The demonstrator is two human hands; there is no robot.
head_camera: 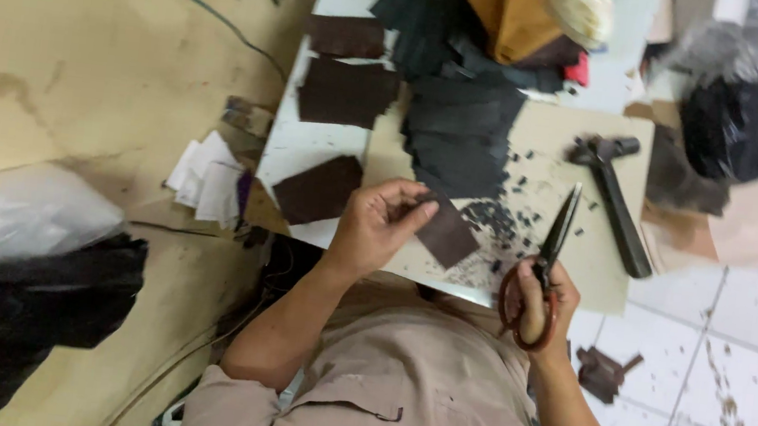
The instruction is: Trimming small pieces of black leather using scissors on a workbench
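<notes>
Red-handled steel scissors (547, 261) are gripped by right hand (547, 304), dark brown leather rectangle (446, 233) pinched by left hand (376, 224); piece best held taut.

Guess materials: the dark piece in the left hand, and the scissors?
Dark brown piece in the left hand: probably leather or faux leather; matte, flat, stiff-looking, clean cut edges. Scissors in the right hand: dark metal blades, dull finish; reddish-brown handle loops, possibly coated or wrapped.

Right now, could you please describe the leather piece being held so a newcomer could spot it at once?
Find the small white worktable; at its near edge the left hand pinches a dark brown leather piece. Unlike the brown pieces lying flat nearby, it alone is held, beside the scissors.
</notes>
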